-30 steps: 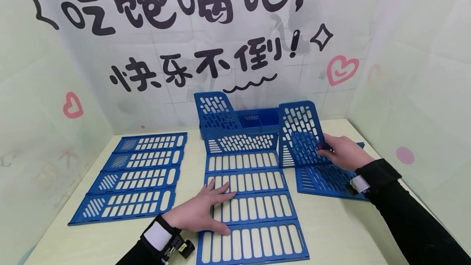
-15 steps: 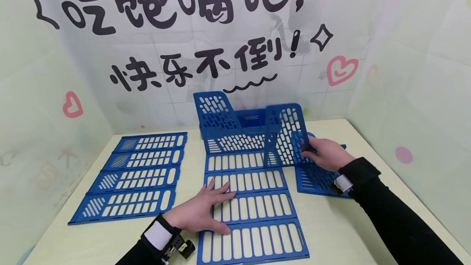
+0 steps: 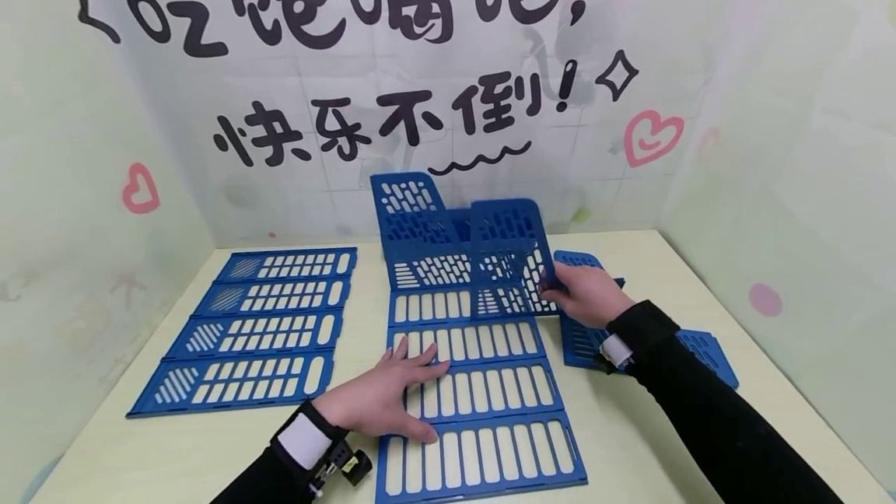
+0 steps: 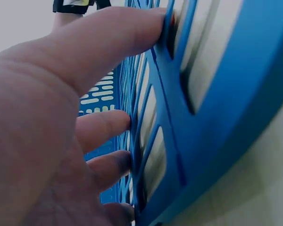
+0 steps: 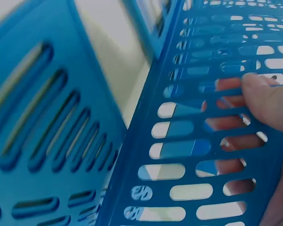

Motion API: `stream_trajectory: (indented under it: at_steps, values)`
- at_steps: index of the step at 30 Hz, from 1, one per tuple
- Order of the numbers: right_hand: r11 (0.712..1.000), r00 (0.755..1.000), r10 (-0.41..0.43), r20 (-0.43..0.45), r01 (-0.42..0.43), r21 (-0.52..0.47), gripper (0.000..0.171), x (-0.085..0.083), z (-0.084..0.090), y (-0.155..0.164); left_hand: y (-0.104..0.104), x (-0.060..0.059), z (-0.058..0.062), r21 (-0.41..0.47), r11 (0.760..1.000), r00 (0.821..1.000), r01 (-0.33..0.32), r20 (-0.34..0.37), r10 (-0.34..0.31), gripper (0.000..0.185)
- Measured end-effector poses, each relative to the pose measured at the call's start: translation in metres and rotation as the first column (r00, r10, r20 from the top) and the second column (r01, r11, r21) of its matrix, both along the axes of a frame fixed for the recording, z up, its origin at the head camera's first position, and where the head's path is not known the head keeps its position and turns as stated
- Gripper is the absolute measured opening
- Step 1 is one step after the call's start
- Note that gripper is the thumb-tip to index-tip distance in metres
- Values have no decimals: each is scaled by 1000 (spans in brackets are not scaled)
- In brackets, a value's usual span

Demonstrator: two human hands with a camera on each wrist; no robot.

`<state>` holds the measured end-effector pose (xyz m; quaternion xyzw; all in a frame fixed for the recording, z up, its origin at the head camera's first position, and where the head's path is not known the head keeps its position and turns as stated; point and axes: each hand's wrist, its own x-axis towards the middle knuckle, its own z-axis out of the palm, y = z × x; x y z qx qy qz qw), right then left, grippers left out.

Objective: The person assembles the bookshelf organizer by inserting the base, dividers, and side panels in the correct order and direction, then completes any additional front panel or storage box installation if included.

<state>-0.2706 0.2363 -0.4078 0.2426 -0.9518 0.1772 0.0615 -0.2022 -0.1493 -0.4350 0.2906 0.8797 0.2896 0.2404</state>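
- While your right hand (image 3: 584, 294) pinches the upright divider panel (image 3: 505, 255) by its right edge, thumb in front and fingers behind the slots, it's carried that panel leftward compared with a second ago, so it now stands over the far rows of the slotted base panel (image 3: 476, 403), right in front of the part-built rack (image 3: 420, 224).
- Your left hand (image 3: 381, 399) hasn't budged: fingers spread flat, pressing the base panel's near-left part onto the table (image 3: 630, 426).
- My read: you're lining the divider up with the base, but it doesn't look seated yet.
- Moving it uncovered more spare panels (image 3: 703, 352) lying flat on the right; the ribbed sheet (image 3: 252, 333) on the left is untouched.
- Hard to make out: the divider's bottom edge and any tabs or slots where they'd meet. Both wrist views are too close and blurry to help, and your sleeve covers part of the spare panels.
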Motion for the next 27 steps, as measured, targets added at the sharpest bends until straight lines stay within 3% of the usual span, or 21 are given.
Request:
stream_trajectory:
  at_steps: [12,27]
  values:
    - [1000,999,-5,40,6,-17,13,-3,3,-20,3,-3,1,-24,999,999,29,-17,-29,94]
    - [999,999,22,41,-21,-29,14,-8,5,-41,2,-2,-1,-18,1000,1000,14,-3,-14,92]
